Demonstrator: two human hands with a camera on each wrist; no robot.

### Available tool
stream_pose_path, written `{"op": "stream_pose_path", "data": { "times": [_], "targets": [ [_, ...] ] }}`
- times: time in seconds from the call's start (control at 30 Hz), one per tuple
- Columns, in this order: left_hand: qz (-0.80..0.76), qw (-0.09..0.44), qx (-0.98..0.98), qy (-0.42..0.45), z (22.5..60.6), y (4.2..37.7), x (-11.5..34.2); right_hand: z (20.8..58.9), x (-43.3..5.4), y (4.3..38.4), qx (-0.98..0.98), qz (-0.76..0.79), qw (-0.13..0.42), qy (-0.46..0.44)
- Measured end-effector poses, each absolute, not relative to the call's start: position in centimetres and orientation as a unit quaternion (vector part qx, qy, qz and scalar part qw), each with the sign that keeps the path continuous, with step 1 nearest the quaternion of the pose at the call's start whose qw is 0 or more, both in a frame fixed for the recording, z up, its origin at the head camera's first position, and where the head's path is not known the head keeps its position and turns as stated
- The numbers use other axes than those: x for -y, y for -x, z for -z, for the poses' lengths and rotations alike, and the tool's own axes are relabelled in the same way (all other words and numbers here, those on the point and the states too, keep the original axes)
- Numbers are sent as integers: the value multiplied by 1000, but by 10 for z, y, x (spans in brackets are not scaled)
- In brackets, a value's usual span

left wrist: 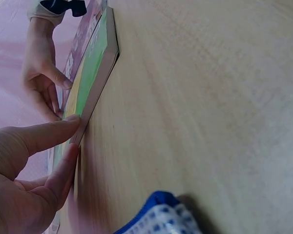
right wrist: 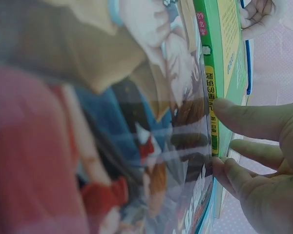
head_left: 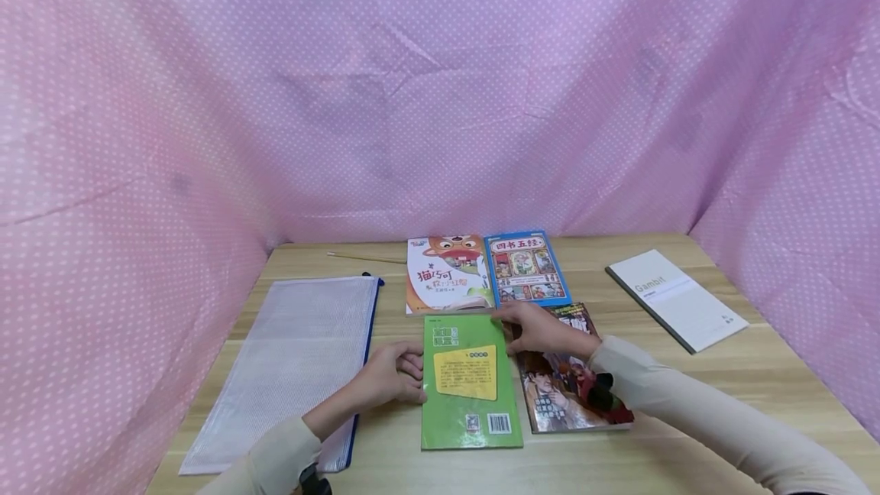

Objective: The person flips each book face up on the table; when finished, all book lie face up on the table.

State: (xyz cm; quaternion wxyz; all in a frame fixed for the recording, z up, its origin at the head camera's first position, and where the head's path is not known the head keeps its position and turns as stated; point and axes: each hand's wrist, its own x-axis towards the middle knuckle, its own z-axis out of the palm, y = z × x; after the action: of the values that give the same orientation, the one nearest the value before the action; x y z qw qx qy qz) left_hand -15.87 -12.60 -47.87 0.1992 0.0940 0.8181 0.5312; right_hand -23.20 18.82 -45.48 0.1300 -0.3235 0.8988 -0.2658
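Note:
A green book (head_left: 467, 380) with a yellow text panel and a barcode lies between both hands, near the table's front. My left hand (head_left: 388, 375) pinches its left edge; in the left wrist view the thumb (left wrist: 53, 134) is on the cover's edge and the fingers are at the page side. At the upper right edge my right hand (head_left: 539, 329) holds the book, its thumb (right wrist: 254, 119) against the spine (right wrist: 211, 97) in the right wrist view. Partly under my right forearm lies a dark illustrated comic book (head_left: 557, 396), close beside the green one.
Behind the green book lie a white cartoon-covered book (head_left: 447, 277) and a blue book (head_left: 528, 270). A thin stick (head_left: 364, 257) is at the back. On the left lies a translucent mesh zip pouch (head_left: 282, 357); a white notebook (head_left: 677, 300) is at right.

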Motion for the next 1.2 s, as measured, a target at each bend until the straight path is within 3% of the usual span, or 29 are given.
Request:
{"op": "stream_pose_path", "data": {
  "times": [0.5,0.93,1.2],
  "targets": [
    [-520,201,-825,-91,475,158,125,454,-187,233,-903,245,136,325],
    [-526,197,-822,-95,480,159,124,454,-186,231,-908,242,110,325],
    [-530,192,-820,-98,482,157,126,452,-187,228,-901,302,110,291]
  ]
}}
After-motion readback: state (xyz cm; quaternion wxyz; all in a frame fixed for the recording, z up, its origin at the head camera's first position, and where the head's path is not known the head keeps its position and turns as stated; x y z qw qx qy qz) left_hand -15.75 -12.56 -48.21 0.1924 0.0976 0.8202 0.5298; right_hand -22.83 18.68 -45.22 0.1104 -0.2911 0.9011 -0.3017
